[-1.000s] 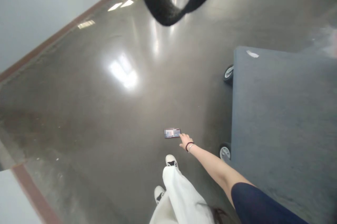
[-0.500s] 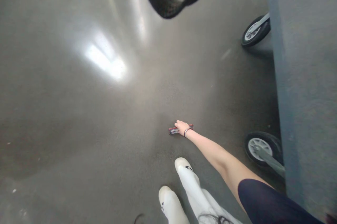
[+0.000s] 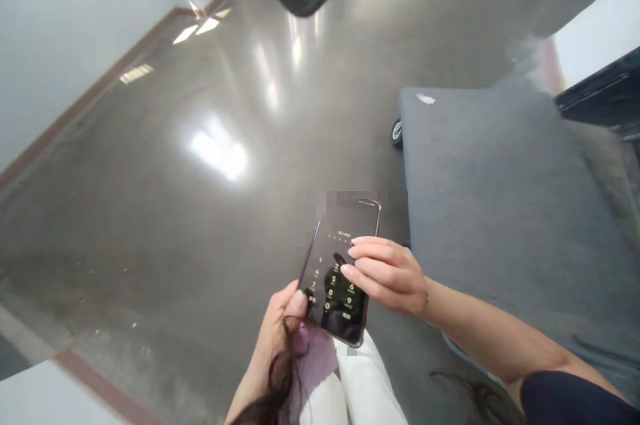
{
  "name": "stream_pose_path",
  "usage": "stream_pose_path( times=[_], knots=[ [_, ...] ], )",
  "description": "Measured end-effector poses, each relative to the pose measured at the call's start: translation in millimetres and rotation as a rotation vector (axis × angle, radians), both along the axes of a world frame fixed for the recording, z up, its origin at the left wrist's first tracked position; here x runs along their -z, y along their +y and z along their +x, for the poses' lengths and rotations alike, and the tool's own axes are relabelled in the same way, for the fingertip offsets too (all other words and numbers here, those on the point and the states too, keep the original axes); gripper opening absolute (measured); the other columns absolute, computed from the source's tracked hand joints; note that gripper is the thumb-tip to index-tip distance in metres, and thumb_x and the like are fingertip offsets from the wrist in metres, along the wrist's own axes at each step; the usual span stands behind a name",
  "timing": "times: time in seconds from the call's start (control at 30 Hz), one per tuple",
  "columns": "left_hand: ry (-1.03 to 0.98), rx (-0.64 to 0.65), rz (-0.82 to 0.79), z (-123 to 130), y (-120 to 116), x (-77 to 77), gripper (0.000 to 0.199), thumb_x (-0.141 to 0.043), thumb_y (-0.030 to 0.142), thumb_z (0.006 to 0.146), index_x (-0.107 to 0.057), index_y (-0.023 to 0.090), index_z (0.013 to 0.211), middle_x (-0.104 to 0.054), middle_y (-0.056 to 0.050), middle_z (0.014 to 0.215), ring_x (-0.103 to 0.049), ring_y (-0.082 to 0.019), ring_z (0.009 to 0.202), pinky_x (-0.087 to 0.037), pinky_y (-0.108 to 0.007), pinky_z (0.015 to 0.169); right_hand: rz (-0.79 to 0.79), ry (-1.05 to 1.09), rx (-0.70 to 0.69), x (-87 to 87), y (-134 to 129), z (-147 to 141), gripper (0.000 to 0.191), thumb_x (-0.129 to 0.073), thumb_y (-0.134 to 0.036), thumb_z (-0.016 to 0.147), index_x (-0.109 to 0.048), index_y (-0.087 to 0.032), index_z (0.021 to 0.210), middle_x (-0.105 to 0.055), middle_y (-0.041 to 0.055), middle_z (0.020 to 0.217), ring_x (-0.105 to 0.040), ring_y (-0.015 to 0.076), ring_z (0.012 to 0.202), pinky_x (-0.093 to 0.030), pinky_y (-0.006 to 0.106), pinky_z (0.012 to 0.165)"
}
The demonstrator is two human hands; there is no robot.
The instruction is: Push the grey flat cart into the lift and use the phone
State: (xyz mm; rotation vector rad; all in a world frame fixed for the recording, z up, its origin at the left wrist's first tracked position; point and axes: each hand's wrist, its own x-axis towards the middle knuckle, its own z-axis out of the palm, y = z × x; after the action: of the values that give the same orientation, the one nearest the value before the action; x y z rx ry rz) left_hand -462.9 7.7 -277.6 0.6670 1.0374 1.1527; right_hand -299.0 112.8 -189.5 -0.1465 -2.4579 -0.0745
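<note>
A black smartphone [image 3: 325,318] with a thin case lies tilted in front of me, its lit screen showing a number keypad with a row of dashes above it. My left hand [image 3: 285,308] grips its lower left side, the thumb on the screen edge and the other fingers hidden behind. Over the right part of the screen is my right hand [image 3: 390,275], fingers stretched loosely toward the keypad. Whether the fingertips touch the glass I cannot tell. My right hand holds nothing.
To the right stands a grey flat platform [image 3: 490,198] on wheels, with a small whitish scrap [image 3: 426,99] near its far edge. A dark strap loop [image 3: 305,2] hangs at the top. A white wall [image 3: 75,25] with reddish trim runs along the left.
The right hand held a red-edged object, seemingly the phone, low near my feet. Now the phone is raised close, in my left hand, which has come into view. The view has shifted.
</note>
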Motion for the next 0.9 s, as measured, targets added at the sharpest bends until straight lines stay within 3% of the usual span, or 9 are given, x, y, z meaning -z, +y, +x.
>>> stream_pose_path(
  times=[0.1, 0.2, 0.3, 0.37, 0.43, 0.53, 0.63, 0.77, 0.9],
  knots=[
    [-0.104, 0.15, 0.153, -6.8, -15.0, -86.4, 0.06, -0.056, 0.06, 0.075, -0.066, 0.01, 0.105, -0.066, -0.01, 0.086, -0.06, -0.023, 0.083, -0.048, -0.032, 0.076, 0.135, 0.04, 0.086, -74.6, -43.3, -2.5, 0.017, -0.054, -0.008, 0.086, -0.068, -0.018, 0.089, -0.062, 0.0013, 0.072, -0.061, 0.0141, 0.085, -0.053, 0.028, 0.089],
    [-0.179, 0.218, 0.302, -6.0, -41.2, -152.7, 0.056, -0.055, 0.057, 0.079, -0.064, 0.01, 0.109, -0.066, -0.011, 0.093, -0.059, -0.022, 0.087, -0.046, -0.032, 0.084, 0.119, 0.297, 0.378, -125.3, -92.5, 7.1, 0.027, -0.061, -0.008, 0.081, -0.067, -0.025, 0.101, -0.061, 0.0032, 0.095, -0.053, 0.0175, 0.105, -0.046, 0.036, 0.098],
    [-0.256, 0.298, 0.424, 6.9, -63.5, -203.6, 0.054, -0.054, 0.057, 0.08, -0.064, 0.012, 0.107, -0.066, -0.01, 0.095, -0.06, -0.02, 0.087, -0.046, -0.031, 0.084, -0.497, 0.686, 0.401, -166.5, -143.3, 15.3, 0.054, -0.064, -0.029, 0.083, -0.044, -0.035, 0.133, -0.044, 0.0045, 0.133, -0.044, 0.0234, 0.121, -0.041, 0.046, 0.103],
    [-0.295, 0.41, 0.489, 21.7, -75.8, -233.5, 0.048, -0.054, 0.053, 0.081, -0.064, 0.013, 0.106, -0.065, -0.008, 0.095, -0.059, -0.018, 0.087, -0.045, -0.03, 0.085, -1.03, 0.762, 0.155, -191.7, -176.0, 18.4, 0.066, -0.055, -0.053, 0.085, -0.03, -0.03, 0.141, -0.032, 0.0088, 0.142, -0.042, 0.0271, 0.124, -0.042, 0.048, 0.099],
    [-0.289, 0.514, 0.557, 40.6, -88.3, -260.7, 0.045, -0.054, 0.051, 0.082, -0.064, 0.014, 0.105, -0.064, -0.007, 0.094, -0.057, -0.017, 0.089, -0.043, -0.029, 0.086, -1.348, 0.76, -0.059, -215.0, -206.3, 23.0, 0.07, -0.046, -0.067, 0.083, -0.037, -0.026, 0.138, -0.036, 0.0104, 0.14, -0.044, 0.0273, 0.122, -0.044, 0.046, 0.097],
    [-0.238, 0.611, 0.675, 74.6, -110.5, -294.2, 0.055, -0.043, 0.061, 0.083, -0.066, 0.013, 0.093, -0.06, -0.005, 0.081, -0.051, -0.014, 0.077, -0.042, -0.024, 0.077, -1.484, 0.856, -0.209, -246.4, -248.1, 41.1, 0.061, -0.046, -0.065, 0.084, -0.052, -0.021, 0.126, -0.053, 0.009, 0.123, -0.054, 0.0211, 0.109, -0.048, 0.036, 0.092],
    [-0.288, 0.702, 0.65, 111.9, -135.5, -316.9, 0.062, -0.031, 0.065, 0.085, -0.06, 0.012, 0.072, -0.044, 0.0, 0.061, -0.035, -0.009, 0.057, -0.033, -0.021, 0.058, -1.44, 0.978, -0.229, -272.2, -288.1, 73.8, 0.058, -0.052, -0.061, 0.081, -0.057, -0.018, 0.12, -0.06, 0.0081, 0.109, -0.058, 0.0188, 0.1, -0.05, 0.03, 0.086],
    [-0.288, 0.812, 0.774, 157.5, -163.5, -334.4, 0.042, -0.043, 0.043, 0.089, -0.043, 0.013, 0.06, -0.033, 0.002, 0.057, -0.028, -0.009, 0.057, -0.025, -0.023, 0.055, -1.335, 1.069, -0.216, -292.9, -335.1, 123.8, 0.056, -0.055, -0.058, 0.082, -0.059, -0.017, 0.119, -0.062, 0.0073, 0.108, -0.058, 0.016, 0.101, -0.048, 0.027, 0.09],
    [-0.28, 0.95, 0.878, 191.0, -179.6, -344.6, 0.033, -0.045, 0.033, 0.089, -0.044, 0.013, 0.063, -0.033, 0.002, 0.059, -0.028, -0.008, 0.059, -0.025, -0.023, 0.058, -1.275, 1.061, -0.142, -299.8, -367.4, 164.1, 0.061, -0.056, -0.062, 0.08, -0.056, -0.018, 0.123, -0.06, 0.0072, 0.113, -0.056, 0.0164, 0.105, -0.047, 0.028, 0.093]
  ],
)
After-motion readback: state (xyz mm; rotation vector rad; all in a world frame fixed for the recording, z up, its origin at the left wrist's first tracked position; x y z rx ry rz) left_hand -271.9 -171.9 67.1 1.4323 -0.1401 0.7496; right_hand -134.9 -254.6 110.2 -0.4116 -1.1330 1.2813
